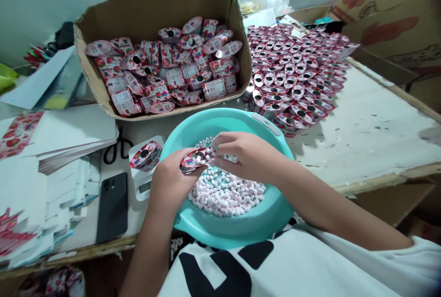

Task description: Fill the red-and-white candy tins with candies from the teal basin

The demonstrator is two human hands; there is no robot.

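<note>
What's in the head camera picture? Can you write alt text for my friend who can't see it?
A person's left hand holds a strawberry-patterned packet, with their right hand and some small pale tablets at its opening, above a turquoise basin of tablets. Behind it, a cardboard box holds jumbled packets; to the right, many packets stand close together.

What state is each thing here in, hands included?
Left hand: closed around the held packet.
Held packet: open.
Right hand: fingers close to the packet's opening.
Basin: partly filled with white pellets.
Cardboard box: open, holding jumbled packets.
Packet on scale: hole uncovered.
Phone: lying back up.
Grouped packets: standing close together.
</note>
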